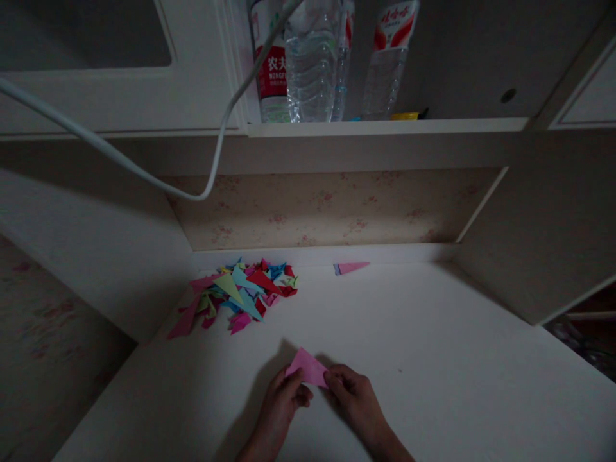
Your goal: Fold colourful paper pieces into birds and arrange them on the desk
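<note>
A small piece of pink paper (pixel 309 367) is held up just over the white desktop, with a pointed corner at its top. My left hand (pixel 285 396) pinches its left edge between thumb and fingers. At its right corner, my right hand (pixel 350 389) grips the paper with thumb and forefinger. Up and to the left lies a heap of folded paper pieces (pixel 243 292) in pink, red, blue, green and yellow. One pink folded paper triangle (pixel 353 267) with a bluish end lies alone near the desk's back edge.
The white desktop (pixel 433 359) runs back to a flowered wall panel (pixel 317 208). Above it, a shelf (pixel 385 126) carries several plastic bottles (pixel 312 70). A white cable (pixel 219 144) hangs across the upper left, close to the camera. Side panels (pixel 520 231) bound the desk.
</note>
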A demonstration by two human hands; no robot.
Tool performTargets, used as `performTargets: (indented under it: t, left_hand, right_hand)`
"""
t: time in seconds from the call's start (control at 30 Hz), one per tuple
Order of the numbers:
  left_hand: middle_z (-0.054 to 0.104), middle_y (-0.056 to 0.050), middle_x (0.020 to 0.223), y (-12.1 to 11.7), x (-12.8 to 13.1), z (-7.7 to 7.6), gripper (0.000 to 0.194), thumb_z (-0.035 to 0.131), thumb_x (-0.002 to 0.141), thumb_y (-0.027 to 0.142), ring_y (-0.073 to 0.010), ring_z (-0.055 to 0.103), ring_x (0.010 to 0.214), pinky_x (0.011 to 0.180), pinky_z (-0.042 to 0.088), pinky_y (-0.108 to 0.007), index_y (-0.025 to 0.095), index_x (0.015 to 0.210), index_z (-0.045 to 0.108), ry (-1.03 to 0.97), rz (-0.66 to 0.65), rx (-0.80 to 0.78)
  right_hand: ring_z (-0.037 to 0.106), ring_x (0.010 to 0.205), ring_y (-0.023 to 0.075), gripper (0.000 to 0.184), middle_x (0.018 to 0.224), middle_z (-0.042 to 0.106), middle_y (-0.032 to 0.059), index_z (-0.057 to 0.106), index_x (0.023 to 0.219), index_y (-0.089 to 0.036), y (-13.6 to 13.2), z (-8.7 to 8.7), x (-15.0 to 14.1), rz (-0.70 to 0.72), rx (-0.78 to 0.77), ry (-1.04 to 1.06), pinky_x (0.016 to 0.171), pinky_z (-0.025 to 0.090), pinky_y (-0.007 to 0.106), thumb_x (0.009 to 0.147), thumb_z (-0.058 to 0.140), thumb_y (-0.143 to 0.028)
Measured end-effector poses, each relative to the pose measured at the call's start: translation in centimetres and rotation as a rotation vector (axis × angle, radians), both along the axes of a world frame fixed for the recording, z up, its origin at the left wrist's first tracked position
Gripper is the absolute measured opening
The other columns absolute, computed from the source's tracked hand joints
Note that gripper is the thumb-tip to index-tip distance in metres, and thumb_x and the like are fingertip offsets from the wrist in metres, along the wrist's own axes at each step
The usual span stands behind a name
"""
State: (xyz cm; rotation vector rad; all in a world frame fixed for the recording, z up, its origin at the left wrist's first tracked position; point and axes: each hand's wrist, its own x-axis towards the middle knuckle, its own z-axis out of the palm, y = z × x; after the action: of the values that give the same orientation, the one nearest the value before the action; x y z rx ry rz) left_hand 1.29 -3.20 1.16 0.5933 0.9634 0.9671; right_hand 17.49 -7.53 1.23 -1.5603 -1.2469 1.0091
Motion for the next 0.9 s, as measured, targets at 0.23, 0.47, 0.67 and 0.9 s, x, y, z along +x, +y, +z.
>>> performTargets:
  t: [0.23,0.47,0.67,0.9]
  left_hand:
    - [0.063,-0.002,0.059,-0.04,0.02,0.47,0.041,0.083,0.055,0.037,-0.0138,0.059,0.050,0.047,0.042,-0.023,0.012,0.077,0.060,0.000,-0.003,-0.007]
    - [0.064,-0.002,0.064,-0.20,-0.14,0.05,0.037,0.080,0.061,0.036,-0.0135,0.060,0.051,0.048,0.042,-0.023,0.012,0.080,0.059,-0.016,-0.010,0.018]
    - [0.063,-0.002,0.062,-0.06,-0.14,-0.45,0.038,0.080,0.060,0.037,-0.0135,0.059,0.051,0.047,0.042,-0.023,0.012,0.079,0.060,-0.002,-0.021,0.027]
    - [0.063,-0.002,0.061,-0.18,-0.15,0.01,0.038,0.080,0.060,0.039,-0.0134,0.059,0.052,0.048,0.042,-0.023,0.011,0.080,0.062,0.000,-0.027,0.036]
  right_hand:
    - [0.049,0.054,0.0135,0.042,0.060,0.061,0.0013,0.068,0.080,-0.017,-0.08,0.84,-0.14,0.017,0.006,-0.027,0.050,0.035,0.023,0.088,0.046,-0.053]
    - [0.053,0.060,0.0146,0.042,0.067,0.064,0.0021,0.067,0.079,-0.018,0.01,0.54,-0.14,0.019,0.031,-0.022,0.055,0.038,0.023,0.088,0.046,-0.052]
    - [0.052,0.058,0.0148,0.042,0.064,0.062,0.0015,0.066,0.078,-0.017,0.04,0.43,-0.14,0.012,0.014,-0.018,0.054,0.038,0.024,0.088,0.045,-0.053]
    - [0.051,0.055,0.0139,0.038,0.061,0.060,0.0009,0.066,0.079,-0.018,0.05,0.12,-0.22,0.011,0.015,0.017,0.051,0.035,0.023,0.087,0.048,-0.050]
